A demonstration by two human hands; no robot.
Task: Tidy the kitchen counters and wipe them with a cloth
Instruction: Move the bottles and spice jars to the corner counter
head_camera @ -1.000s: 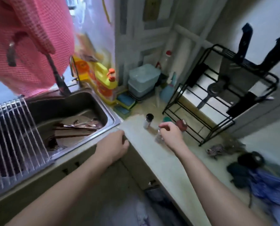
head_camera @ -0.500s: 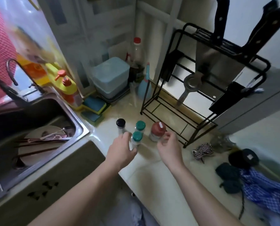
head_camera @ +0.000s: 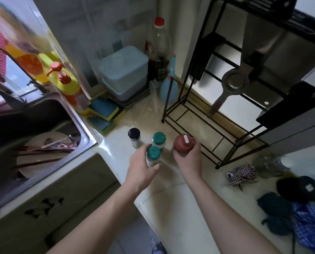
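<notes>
Several small spice jars stand near the corner of the pale counter. My left hand grips the nearer green-capped jar. My right hand grips a red-capped jar. A second green-capped jar stands just behind, and a black-capped jar stands to its left, both untouched. Cloths lie on the counter at the right: a checked one, dark teal ones and a blue checked one.
A steel sink with a plate and cutlery lies to the left, beside a yellow soap bottle and sponges. Blue boxes, a tall bottle and a spray bottle fill the back corner. A black wire rack with knives stands at right.
My view shifted from the sink toward the counter corner. My left hand left the counter edge and took the green-capped jar; my right hand closed round the red-capped jar.
</notes>
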